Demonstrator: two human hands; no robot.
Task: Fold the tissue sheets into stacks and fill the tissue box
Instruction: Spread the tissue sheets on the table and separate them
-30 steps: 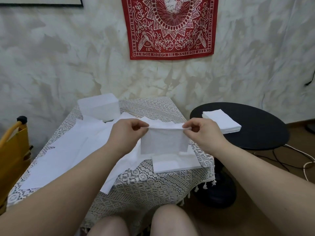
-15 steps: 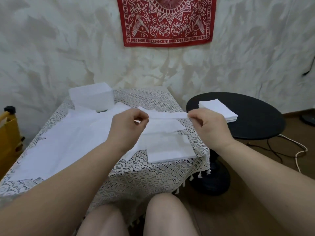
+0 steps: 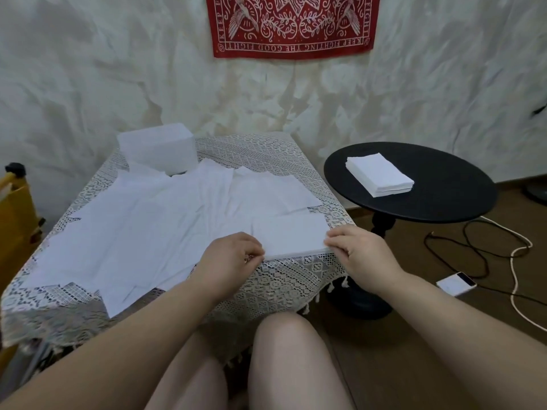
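Both your forearms reach forward over your knees to the near right corner of the lace-covered table (image 3: 266,149). Your left hand (image 3: 233,255) sits knuckles-up with the fingers curled under, and its fingertips pinch the near left corner of the folded tissue stack (image 3: 291,235). Your right hand (image 3: 358,253) mirrors it at the stack's near right corner: fingers bent, tips pressed against the edge, thumb tucked toward the paper. Whether that thumb is under the top sheet is hidden by the fingers. Both wrists are low, close to the tablecloth, and the two hands are apart by the stack's whole width.

The stack lies flat on the table's near right corner, its near edge running between your two hands and just back from the table's fringe. To its left and behind it, loose tissue sheets (image 3: 142,232) spread unfolded and overlapping across most of the tablecloth, some hanging past the near left edge. The white tissue box (image 3: 157,149) stands at the far left of the table, touching the far edge of those sheets.

On the round black side table (image 3: 444,202) to your right rests a second folded tissue stack (image 3: 380,174), well apart from your hands. A phone (image 3: 457,283) and cables (image 3: 488,241) lie on the floor beyond your right forearm.
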